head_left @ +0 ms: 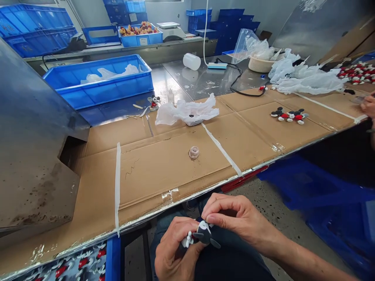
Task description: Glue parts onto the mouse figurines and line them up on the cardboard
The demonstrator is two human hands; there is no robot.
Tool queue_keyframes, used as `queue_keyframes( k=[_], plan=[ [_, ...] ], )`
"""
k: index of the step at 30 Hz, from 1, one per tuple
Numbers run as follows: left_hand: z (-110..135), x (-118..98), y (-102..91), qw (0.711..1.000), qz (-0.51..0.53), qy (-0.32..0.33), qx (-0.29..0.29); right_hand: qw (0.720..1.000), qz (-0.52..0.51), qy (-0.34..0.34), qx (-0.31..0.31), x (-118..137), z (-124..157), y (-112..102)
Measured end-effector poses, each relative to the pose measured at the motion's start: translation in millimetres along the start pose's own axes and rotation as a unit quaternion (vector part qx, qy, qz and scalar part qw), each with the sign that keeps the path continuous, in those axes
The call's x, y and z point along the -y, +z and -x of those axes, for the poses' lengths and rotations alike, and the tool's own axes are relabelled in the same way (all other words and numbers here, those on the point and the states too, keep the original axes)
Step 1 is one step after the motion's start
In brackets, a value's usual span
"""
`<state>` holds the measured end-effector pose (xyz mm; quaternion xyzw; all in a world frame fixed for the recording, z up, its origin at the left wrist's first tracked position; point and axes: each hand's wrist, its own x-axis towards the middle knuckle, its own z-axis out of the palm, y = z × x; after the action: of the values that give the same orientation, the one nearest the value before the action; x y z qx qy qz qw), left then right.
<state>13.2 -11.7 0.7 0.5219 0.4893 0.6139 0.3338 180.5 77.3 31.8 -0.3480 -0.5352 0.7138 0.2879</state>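
Both my hands are low, over my lap, below the table's front edge. My left hand is closed around a small black and white mouse figurine. My right hand pinches the top of the same figurine with thumb and forefinger. On the cardboard-covered table a small clear pot stands just ahead of me. A crumpled white plastic bag lies behind it. A finished mouse figurine stands upright to the left of that bag.
A blue crate with plastic bags sits at the back left. A cluster of red, black and white figurines lies to the right, near another person's hand. More bags, a bowl, a white bottle and a cable lie behind.
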Motion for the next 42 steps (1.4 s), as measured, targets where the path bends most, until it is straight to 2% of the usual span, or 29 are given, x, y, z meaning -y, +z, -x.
queue_keyframes(
  k=[3,7,9,12,14,17,19,21,23,26,28,30,32,33,35,37,39,42],
  plan=[
    [-1,3,-0.2,0.997,-0.027,0.061,0.038,0.998,0.024,-0.053,0.001,-1,3,1],
    [-4,6,3.3,0.983,-0.078,0.162,-0.030,0.984,0.074,-0.160,-0.007,-3,5,3],
    [-5,7,-0.3,0.960,-0.151,0.236,-0.030,0.980,0.068,-0.188,0.002,-6,5,2],
    [-5,6,-9.5,0.917,-0.249,0.312,0.022,0.984,0.053,-0.168,-0.003,-8,5,-1],
    [-1,5,-10.8,0.906,-0.286,0.311,0.025,0.988,0.060,-0.142,-0.030,-8,6,-4],
    [8,4,-1.1,0.912,-0.308,0.267,-0.040,0.982,0.083,-0.155,-0.074,-8,10,-6],
    [12,2,6.4,0.918,-0.304,0.244,-0.076,0.976,0.095,-0.178,-0.079,-8,12,-6],
    [12,0,8.2,0.917,-0.306,0.241,-0.083,0.973,0.104,-0.193,-0.068,-10,13,-6],
    [9,1,3.2,0.907,-0.325,0.262,-0.054,0.971,0.115,-0.204,-0.054,-11,13,-6],
    [2,6,-8.0,0.887,-0.335,0.316,0.026,0.964,0.139,-0.225,-0.034,-11,12,-8],
    [-1,9,-10.0,0.906,-0.284,0.312,0.023,0.959,0.160,-0.232,-0.023,-10,10,-10],
    [0,10,-5.2,0.952,-0.190,0.239,-0.010,0.961,0.162,-0.222,-0.022,-8,9,-11],
    [4,5,3.7,0.990,-0.088,0.092,-0.056,0.973,0.140,-0.183,-0.032,-5,8,-12],
    [6,1,8.4,0.995,-0.042,-0.004,-0.089,0.979,0.124,-0.154,-0.039,-4,8,-13],
    [8,-6,15.7,0.966,0.043,-0.190,-0.168,0.990,0.097,-0.088,-0.043,-1,7,-12],
    [7,-12,19.0,0.925,0.115,-0.301,-0.204,0.996,0.078,-0.032,-0.033,1,6,-11],
    [4,-13,18.7,0.902,0.178,-0.342,-0.194,0.998,0.052,0.006,-0.019,1,4,-9],
    [0,-10,15.8,0.885,0.234,-0.368,-0.166,0.999,-0.011,0.042,-0.005,-1,2,-6]
  ],
)
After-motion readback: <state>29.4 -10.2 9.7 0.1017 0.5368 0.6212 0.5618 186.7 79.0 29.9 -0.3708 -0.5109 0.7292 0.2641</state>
